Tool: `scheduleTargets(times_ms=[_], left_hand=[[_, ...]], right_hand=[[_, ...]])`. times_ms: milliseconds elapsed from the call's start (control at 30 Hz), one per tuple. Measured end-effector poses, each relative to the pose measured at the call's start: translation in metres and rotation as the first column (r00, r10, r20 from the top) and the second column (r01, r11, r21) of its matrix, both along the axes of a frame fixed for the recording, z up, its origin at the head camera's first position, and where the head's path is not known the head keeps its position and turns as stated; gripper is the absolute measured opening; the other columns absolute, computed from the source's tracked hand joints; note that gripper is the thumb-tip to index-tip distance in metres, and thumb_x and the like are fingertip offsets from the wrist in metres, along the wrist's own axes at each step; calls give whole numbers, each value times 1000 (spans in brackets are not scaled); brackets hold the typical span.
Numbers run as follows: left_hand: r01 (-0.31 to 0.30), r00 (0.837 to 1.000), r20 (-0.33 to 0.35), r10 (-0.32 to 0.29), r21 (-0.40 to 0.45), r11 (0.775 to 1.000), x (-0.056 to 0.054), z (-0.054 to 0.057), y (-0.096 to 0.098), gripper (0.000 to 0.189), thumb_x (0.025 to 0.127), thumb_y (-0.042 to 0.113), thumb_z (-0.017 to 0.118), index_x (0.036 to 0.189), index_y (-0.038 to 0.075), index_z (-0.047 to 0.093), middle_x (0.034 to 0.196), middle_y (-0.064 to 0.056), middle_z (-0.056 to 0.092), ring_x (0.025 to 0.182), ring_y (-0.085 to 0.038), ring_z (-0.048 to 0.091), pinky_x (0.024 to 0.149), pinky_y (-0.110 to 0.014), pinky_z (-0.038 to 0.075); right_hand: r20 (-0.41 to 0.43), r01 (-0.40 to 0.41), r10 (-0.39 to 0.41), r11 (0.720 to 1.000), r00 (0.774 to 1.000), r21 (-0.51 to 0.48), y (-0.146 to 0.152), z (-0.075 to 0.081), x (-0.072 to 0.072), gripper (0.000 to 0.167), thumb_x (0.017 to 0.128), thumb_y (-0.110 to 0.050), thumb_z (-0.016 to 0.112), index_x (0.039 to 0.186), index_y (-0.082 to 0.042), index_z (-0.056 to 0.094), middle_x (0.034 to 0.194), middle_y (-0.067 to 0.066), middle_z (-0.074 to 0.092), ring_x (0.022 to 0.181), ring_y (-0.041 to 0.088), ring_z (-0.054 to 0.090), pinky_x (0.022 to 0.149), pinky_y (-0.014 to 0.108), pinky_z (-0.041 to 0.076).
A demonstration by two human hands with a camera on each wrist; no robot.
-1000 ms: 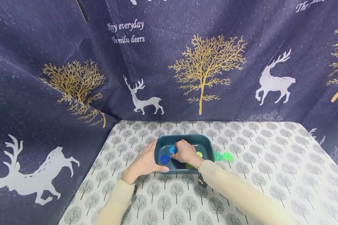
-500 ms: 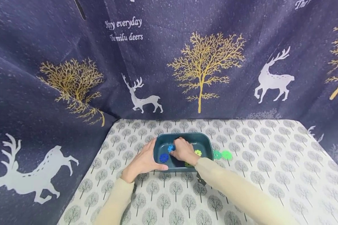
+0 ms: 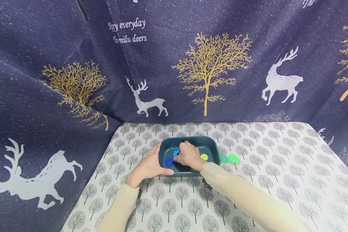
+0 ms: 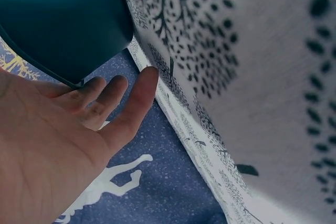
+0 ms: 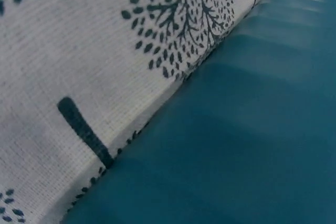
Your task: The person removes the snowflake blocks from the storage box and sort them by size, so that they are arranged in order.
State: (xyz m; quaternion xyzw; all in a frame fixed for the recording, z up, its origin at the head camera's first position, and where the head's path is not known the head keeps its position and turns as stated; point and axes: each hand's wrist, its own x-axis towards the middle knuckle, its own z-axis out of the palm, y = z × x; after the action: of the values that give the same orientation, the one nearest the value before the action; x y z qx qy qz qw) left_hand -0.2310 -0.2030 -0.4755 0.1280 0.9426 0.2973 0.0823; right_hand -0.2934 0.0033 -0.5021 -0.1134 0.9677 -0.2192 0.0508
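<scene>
My left hand [image 3: 148, 166] is spread around one corner of the teal bin [image 3: 209, 149], thumb along the near rim and fingers against the left end. This placement likely steadies the bin against movement on the tabletop [image 3: 168, 211] while my right hand [image 3: 189, 156] works inside. The bin's walls presumably keep the loose discs within reach.

My right hand reaches in from above, fingers bent downward. The light blue disc [image 3: 176, 152] lies at its fingertips, partly covered; I cannot tell whether they pinch it or only touch it, and the right wrist view shows no fingers.

The dark blue disc [image 3: 169, 162] lies between my hands, near my left thumb. The yellow disc [image 3: 204, 156] lies just right of my right hand. The teal-green disc [image 3: 224, 158] and bright green disc [image 3: 234, 159] lie outside the bin, farther right.
</scene>
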Motion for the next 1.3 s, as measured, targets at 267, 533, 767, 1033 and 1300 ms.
scheduleTargets(times_ms=[267, 533, 767, 1033, 1300], left_hand=[[-15, 1000, -3, 15, 2, 1000, 0, -1, 0, 143, 72, 59, 97, 175, 6, 14, 182, -23, 24, 167, -48, 28, 133, -69, 33], [-4, 1000, -21, 4, 10, 1000, 2, -2, 2, 144, 71, 58, 98, 175, 6, 15, 181, -22, 25, 166, -48, 30, 132, -69, 33], [-20, 1000, -11, 20, -7, 1000, 2, -1, 1, 146, 70, 60, 98, 176, 9, 13, 182, -21, 23, 167, -46, 29, 133, -67, 33], [-30, 1000, -4, 30, -11, 999, 2, -2, 2, 146, 70, 59, 99, 176, 8, 13, 182, -22, 21, 167, -48, 27, 133, -70, 31], [-45, 999, 3, 45, -14, 999, 4, 0, 4, 147, 69, 57, 99, 176, 7, 12, 182, -22, 21, 167, -49, 27, 131, -72, 31]], right_hand=[[-11, 3, -4, 995, 1000, -97, 9, 4, 3, 42, 80, -39, 95, 97, -7, 72, 98, 11, 70, 72, 22, 63, 61, 39, 54], [-81, -13, -5, 975, 997, -221, 32, -8, 0, 46, 78, -36, 91, 107, -5, 72, 100, 11, 70, 73, 21, 62, 60, 35, 53], [-100, -35, 9, 964, 995, -264, 49, 17, 14, 49, 82, -30, 87, 117, 1, 73, 108, 15, 74, 77, 21, 64, 72, 39, 61], [-127, -25, -11, 960, 992, -280, 66, 54, 41, 43, 83, -22, 85, 118, 0, 74, 112, 15, 75, 96, 26, 70, 90, 46, 64], [-136, 3, -50, 946, 989, -324, 89, 61, 52, 46, 79, -21, 86, 118, -1, 74, 114, 15, 76, 103, 28, 70, 94, 47, 64]])
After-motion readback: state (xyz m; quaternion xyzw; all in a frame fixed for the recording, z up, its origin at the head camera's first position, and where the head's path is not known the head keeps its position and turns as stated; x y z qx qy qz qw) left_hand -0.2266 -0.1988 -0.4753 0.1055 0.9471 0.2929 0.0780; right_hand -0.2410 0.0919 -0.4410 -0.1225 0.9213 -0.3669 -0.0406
